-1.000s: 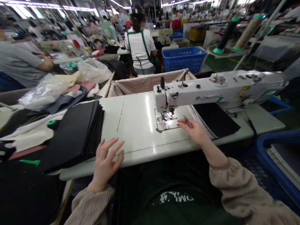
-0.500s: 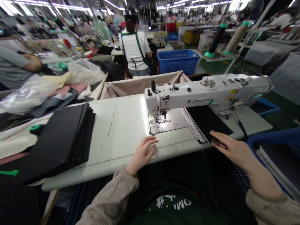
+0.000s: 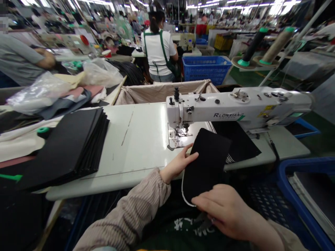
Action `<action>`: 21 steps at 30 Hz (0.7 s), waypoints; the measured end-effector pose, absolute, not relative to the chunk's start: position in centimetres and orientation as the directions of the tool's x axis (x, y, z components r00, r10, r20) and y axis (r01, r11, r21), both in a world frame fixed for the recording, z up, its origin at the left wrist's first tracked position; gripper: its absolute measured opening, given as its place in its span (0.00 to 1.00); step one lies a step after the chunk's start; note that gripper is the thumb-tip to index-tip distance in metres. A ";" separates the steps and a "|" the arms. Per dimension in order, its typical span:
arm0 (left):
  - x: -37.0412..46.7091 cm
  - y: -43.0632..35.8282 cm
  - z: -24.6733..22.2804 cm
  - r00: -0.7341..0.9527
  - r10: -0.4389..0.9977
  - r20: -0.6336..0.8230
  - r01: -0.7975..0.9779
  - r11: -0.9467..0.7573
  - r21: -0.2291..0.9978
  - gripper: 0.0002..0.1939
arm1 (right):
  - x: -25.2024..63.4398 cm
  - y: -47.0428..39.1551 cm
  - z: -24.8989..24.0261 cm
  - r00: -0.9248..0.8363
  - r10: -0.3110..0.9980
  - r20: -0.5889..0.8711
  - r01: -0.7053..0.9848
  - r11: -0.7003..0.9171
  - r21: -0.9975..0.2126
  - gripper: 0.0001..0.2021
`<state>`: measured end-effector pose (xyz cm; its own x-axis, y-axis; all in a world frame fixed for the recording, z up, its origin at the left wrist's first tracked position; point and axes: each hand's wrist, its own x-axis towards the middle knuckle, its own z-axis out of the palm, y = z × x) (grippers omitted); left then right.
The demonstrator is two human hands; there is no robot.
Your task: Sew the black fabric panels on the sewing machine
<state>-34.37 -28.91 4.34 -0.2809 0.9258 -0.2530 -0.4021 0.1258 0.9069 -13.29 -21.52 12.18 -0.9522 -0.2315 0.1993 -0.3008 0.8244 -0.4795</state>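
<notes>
A black fabric panel [image 3: 206, 157] with a white edge is tilted up in front of the sewing machine [image 3: 217, 108]. My left hand [image 3: 178, 164] has its thumb on the panel's left edge, the fingers partly behind it. At the near corner, my right hand [image 3: 225, 205] pinches the panel between thumb and fingers. A small dark tool, blurred, shows under the right palm; its kind I cannot make out. More black panels [image 3: 235, 139] with white edges lie stacked beneath the machine arm.
A thick pile of black panels [image 3: 70, 143] stands at the left of the white table [image 3: 131, 139]. A blue crate [image 3: 282, 174] sits at the right. Thread cones [image 3: 253, 47] rise behind the machine. A co-worker [image 3: 159, 48] in a green apron is beyond the cloth-lined bin [image 3: 146, 94].
My right hand has brought a black panel from the stack at the right toward me. My left hand has moved right, onto its edge. The view has shifted slightly left.
</notes>
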 end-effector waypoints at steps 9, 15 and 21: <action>-39.6 -40.6 2.5 -0.696 0.699 0.163 0.586 0.423 0.691 0.36 | -27.3 -20.4 5.5 -0.989 -0.021 0.147 -0.121 0.683 -0.720 0.18; -42.2 -42.0 1.8 -0.495 0.846 0.196 0.854 0.433 0.287 0.36 | -33.7 -17.6 2.8 -0.992 0.108 0.070 0.083 0.953 -0.293 0.24; -43.4 -39.2 2.4 -0.398 0.908 0.129 0.910 0.373 0.178 0.30 | -31.4 -15.0 2.0 -0.990 0.125 0.060 0.106 0.963 -0.247 0.23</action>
<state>-43.42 -39.23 2.43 -0.3976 0.9085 0.1287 0.9105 0.3733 0.1782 -31.41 -14.95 2.00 -0.9904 0.1248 0.0599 0.1064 0.9631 -0.2472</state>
